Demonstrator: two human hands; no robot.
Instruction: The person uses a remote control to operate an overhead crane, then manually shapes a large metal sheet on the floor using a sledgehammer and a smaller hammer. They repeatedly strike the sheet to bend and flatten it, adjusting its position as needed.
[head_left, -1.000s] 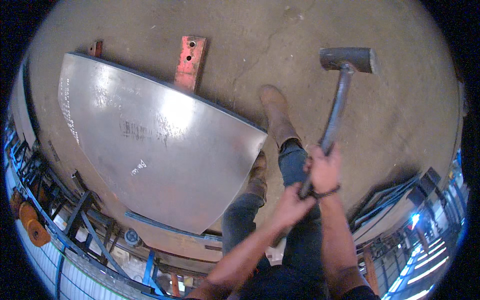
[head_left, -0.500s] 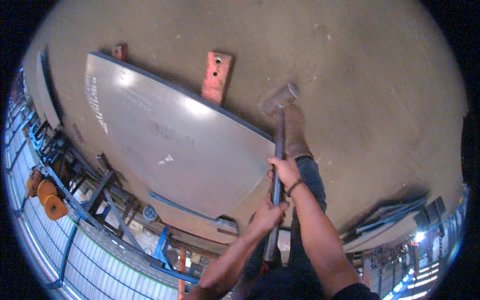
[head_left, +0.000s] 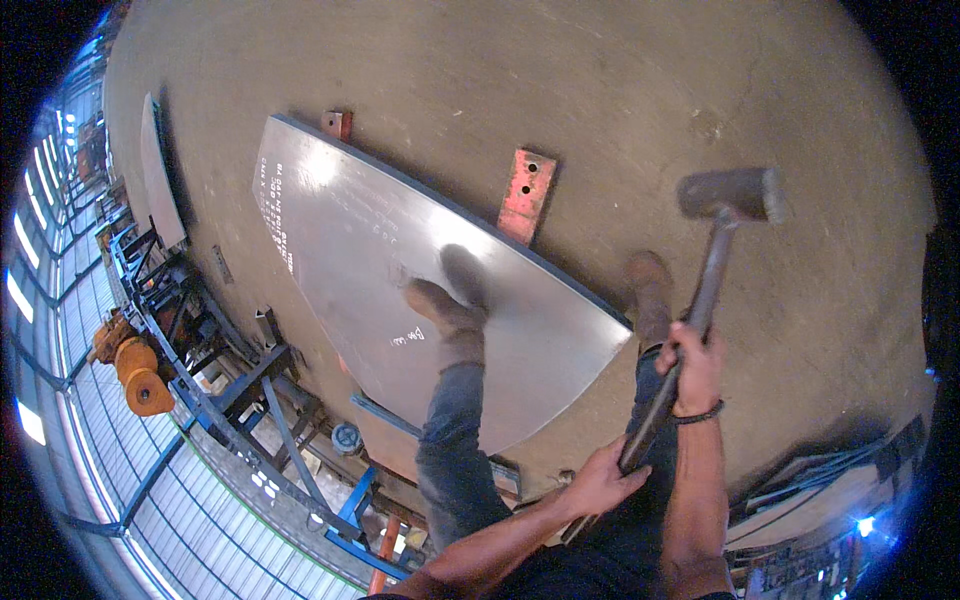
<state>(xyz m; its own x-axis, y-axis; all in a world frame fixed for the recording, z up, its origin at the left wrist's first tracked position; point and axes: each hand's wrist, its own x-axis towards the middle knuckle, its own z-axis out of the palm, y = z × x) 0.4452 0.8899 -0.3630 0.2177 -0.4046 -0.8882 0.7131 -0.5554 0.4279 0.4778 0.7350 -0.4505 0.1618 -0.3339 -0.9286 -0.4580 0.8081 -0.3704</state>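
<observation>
Both hands grip the long handle of a sledgehammer (head_left: pixel 730 196), whose dark cylindrical head hangs over the floor at the right. My right hand (head_left: pixel 692 368) wraps the handle higher up, and my left hand (head_left: pixel 606 480) is closed round it lower down. A large grey metal plate (head_left: pixel 540 360) with a curved outline and white markings lies left of the hammer. My left boot (head_left: pixel 440 308) is above the plate, and my right boot (head_left: pixel 651 287) is just off its right corner. A red bar with two holes (head_left: pixel 526 196) sticks out from under the plate's far edge.
A smaller red block (head_left: pixel 337 124) shows at the plate's far-left edge. Blue and dark steel framing (head_left: pixel 262 400) and an orange machine part (head_left: pixel 140 375) stand at the left. Stacked metal sheets (head_left: pixel 815 490) lie at the lower right. Another plate (head_left: pixel 160 180) rests far left.
The hammer has swung to the right, away from the plate's edge, with both hands still on it. My left leg has come into view over the plate. The whole view has shifted.
</observation>
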